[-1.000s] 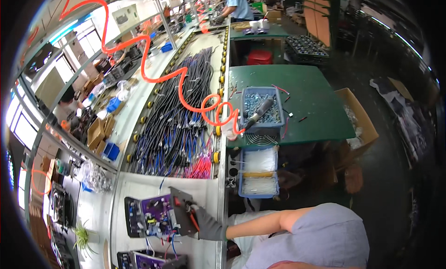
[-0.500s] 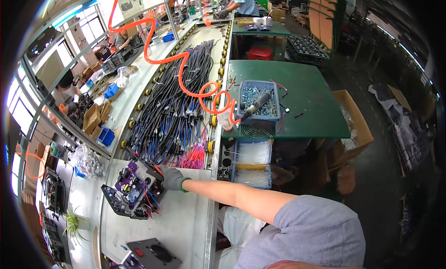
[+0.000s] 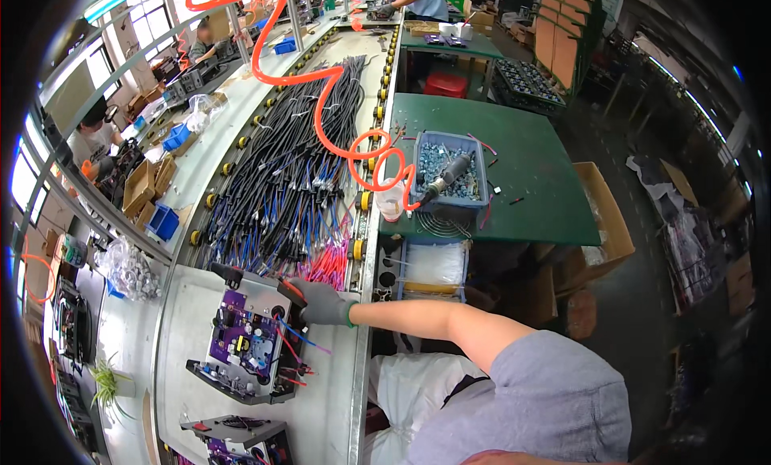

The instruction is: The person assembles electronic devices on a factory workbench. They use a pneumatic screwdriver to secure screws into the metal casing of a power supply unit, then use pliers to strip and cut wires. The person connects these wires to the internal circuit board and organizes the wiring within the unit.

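Note:
My right hand [image 3: 325, 303], in a grey glove with a green cuff, reaches in from the right. Its fingers close round the black and orange-red edge of an open electronic unit [image 3: 245, 336]. That unit has a metal chassis, a purple circuit board, black end panels and loose red and blue wires at its near right. It rests on the metal worktop [image 3: 325, 417]. The gloved fingertips are partly hidden behind the edge. A second such unit [image 3: 241, 442] sits nearer me, cut off by the lower border. My left hand is out of view.
A bundle of black cables [image 3: 281, 144] lies beyond the unit on the roller line. At right, a green table [image 3: 530, 168] bears a blue bin [image 3: 482, 190] of small parts and a power screwdriver [image 3: 446, 178] on a coiled orange hose [image 3: 325, 128]. Other people work farther off.
The held unit has turned and shifted right and nearer me, with my right hand still at its edge. The nearer unit now shows its purple board. The whole view has shifted slightly.

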Action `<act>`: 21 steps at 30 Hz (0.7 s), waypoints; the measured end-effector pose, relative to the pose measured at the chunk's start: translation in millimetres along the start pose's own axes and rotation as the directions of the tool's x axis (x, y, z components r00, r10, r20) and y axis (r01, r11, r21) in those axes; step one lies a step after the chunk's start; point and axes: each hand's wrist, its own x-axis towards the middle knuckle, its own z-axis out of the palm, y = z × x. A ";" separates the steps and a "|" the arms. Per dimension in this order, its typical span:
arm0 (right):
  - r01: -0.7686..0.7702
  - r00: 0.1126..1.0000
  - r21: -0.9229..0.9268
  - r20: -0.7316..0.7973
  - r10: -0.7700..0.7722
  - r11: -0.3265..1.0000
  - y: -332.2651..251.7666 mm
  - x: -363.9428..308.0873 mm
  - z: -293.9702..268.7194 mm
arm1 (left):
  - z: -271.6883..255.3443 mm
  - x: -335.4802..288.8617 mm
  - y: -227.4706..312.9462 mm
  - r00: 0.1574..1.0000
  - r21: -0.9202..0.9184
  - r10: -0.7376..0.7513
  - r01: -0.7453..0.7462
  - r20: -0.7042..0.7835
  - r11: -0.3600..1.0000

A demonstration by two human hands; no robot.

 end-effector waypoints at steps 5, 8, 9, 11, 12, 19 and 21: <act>0.050 0.996 0.029 -0.075 -0.048 0.998 7.9 -1.5 10.9 | -8.2 -1.1 -4.5 0.999 0.008 -0.029 0.029 -0.028 1.000; 0.121 0.988 0.018 -0.101 -0.118 0.993 22.9 4.6 15.6 | -10.7 -2.9 -7.5 0.999 0.017 -0.041 0.042 -0.032 0.999; 0.157 0.982 0.017 -0.105 -0.154 0.987 22.0 6.3 18.4 | -13.7 -3.1 -8.1 0.998 0.019 -0.039 0.039 -0.039 0.999; 0.165 0.982 0.040 -0.104 -0.160 0.985 24.5 9.9 15.6 | -16.9 -6.4 -9.4 0.998 0.020 -0.046 0.047 -0.047 0.999; 0.167 0.981 0.041 -0.110 -0.162 0.985 25.1 10.2 9.7 | -15.0 -7.0 -10.5 0.998 0.020 -0.044 0.045 -0.049 0.999; 0.076 0.977 0.022 -0.201 -0.070 0.997 39.7 40.9 -24.6 | -25.1 -14.8 -15.6 0.996 0.020 -0.035 0.037 -0.076 0.999; 0.043 0.968 0.076 -0.248 -0.023 0.996 47.7 57.2 -19.4 | -35.0 -20.4 -21.4 0.994 0.019 -0.032 0.034 -0.107 0.999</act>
